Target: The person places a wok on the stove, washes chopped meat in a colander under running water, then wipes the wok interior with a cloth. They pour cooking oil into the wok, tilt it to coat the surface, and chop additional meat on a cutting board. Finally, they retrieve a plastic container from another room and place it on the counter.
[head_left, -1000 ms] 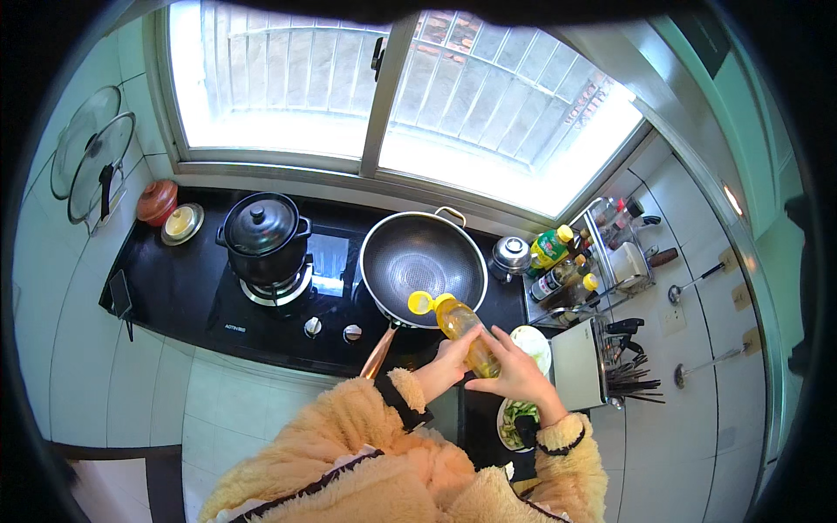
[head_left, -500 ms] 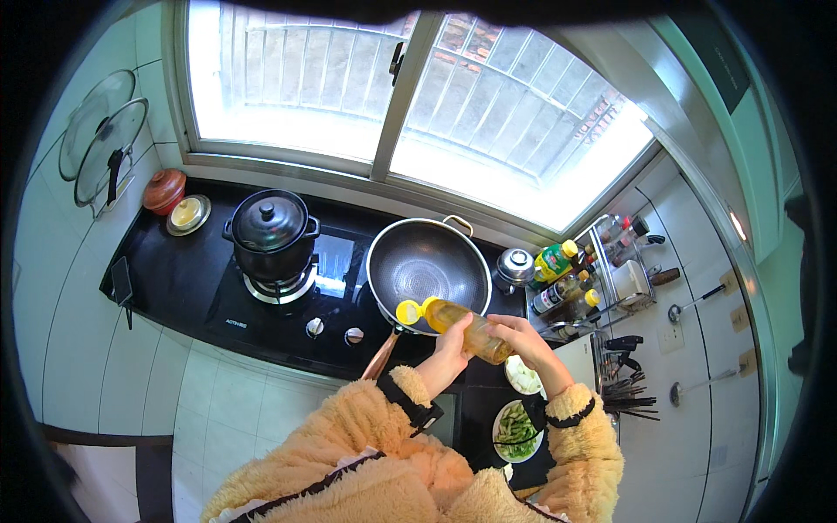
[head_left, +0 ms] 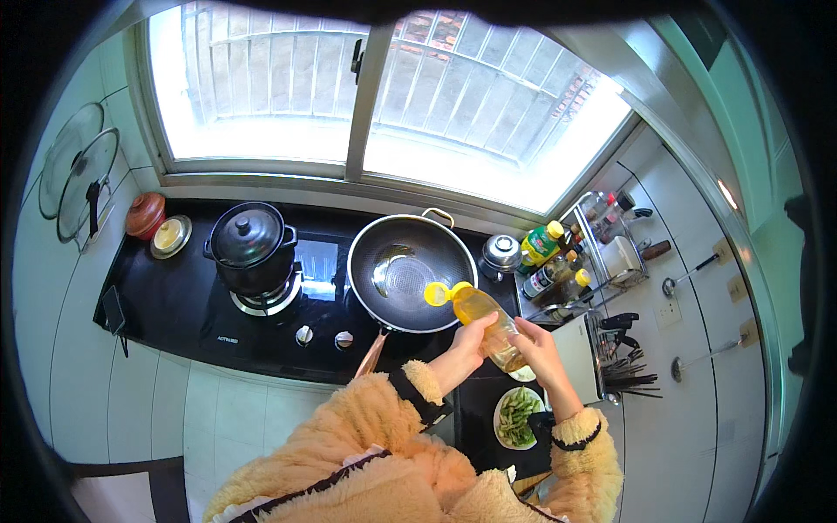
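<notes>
A clear bottle of yellow oil point(head_left: 473, 305) leans toward the wok with its yellow flip cap hanging open over the wok's near right rim. My left hand point(head_left: 471, 342) is wrapped round its middle from the left. At its bottom end, my right hand point(head_left: 542, 356) grips it from the right. Below the bottle's mouth is the dark wok point(head_left: 410, 240), its copper-coloured handle pointing toward me. A shiny pool of oil point(head_left: 394, 259) lies on the left part of the wok's inside. I cannot make out a stream from the bottle.
A lidded black pot point(head_left: 251, 240) stands on the left burner. Right of the wok are a small metal pot point(head_left: 502, 254), sauce bottles point(head_left: 545, 277) and a wire rack point(head_left: 610, 261). A plate of cut green vegetables point(head_left: 520, 418) sits beneath my right forearm. Knives point(head_left: 619, 329) and chopsticks stand at right.
An oil pool now shows in the wok. Both hands have shifted the bottle a little right, its mouth higher over the wok. The whole view has swung slightly.
</notes>
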Demonstrator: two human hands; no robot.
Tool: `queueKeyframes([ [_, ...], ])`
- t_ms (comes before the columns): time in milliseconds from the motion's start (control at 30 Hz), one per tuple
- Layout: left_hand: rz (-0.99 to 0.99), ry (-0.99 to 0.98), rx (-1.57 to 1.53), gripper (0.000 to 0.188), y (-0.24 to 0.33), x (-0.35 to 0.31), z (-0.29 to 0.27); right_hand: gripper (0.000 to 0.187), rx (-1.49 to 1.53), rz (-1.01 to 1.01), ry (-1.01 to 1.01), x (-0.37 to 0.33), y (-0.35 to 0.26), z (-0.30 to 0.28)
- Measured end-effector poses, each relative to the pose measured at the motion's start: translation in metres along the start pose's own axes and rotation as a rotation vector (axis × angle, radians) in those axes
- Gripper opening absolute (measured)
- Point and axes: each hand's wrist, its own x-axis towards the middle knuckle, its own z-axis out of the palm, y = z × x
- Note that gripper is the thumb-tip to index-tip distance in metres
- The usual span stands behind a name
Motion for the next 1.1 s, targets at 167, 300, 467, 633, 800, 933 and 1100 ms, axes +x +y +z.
queueKeyframes([
  [167, -0.127, -0.023, 0.013, 0.03, -0.02, -0.013, 0.011, 0.067, -0.087, 0.007, 0.04, -0.027, -0.002, -0.014],
  [300, -0.157, -0.048, -0.025, 0.029, -0.023, -0.036, 0.007, 0.067, -0.173, 0.023, -0.007, -0.046, -0.015, -0.012],
  [467, -0.144, 0.018, -0.072, 0.029, -0.012, -0.065, 0.0, 0.067, -0.223, 0.002, -0.096, -0.056, -0.033, 0.001],
  [633, -0.107, 0.011, -0.075, 0.028, 0.004, -0.074, -0.004, 0.068, -0.206, -0.087, -0.088, -0.053, -0.042, 0.018],
  [800, -0.113, 0.006, -0.05, 0.026, 0.005, -0.072, -0.009, 0.068, -0.186, -0.049, -0.067, -0.059, -0.04, 0.021],
  [933, -0.13, 0.006, -0.048, 0.025, -0.002, -0.072, -0.012, 0.068, -0.175, -0.049, -0.063, -0.062, -0.028, 0.02],
  [1100, -0.145, 0.01, -0.033, 0.026, -0.006, -0.071, -0.015, 0.069, -0.103, -0.044, -0.056, -0.064, -0.013, 0.022],
])
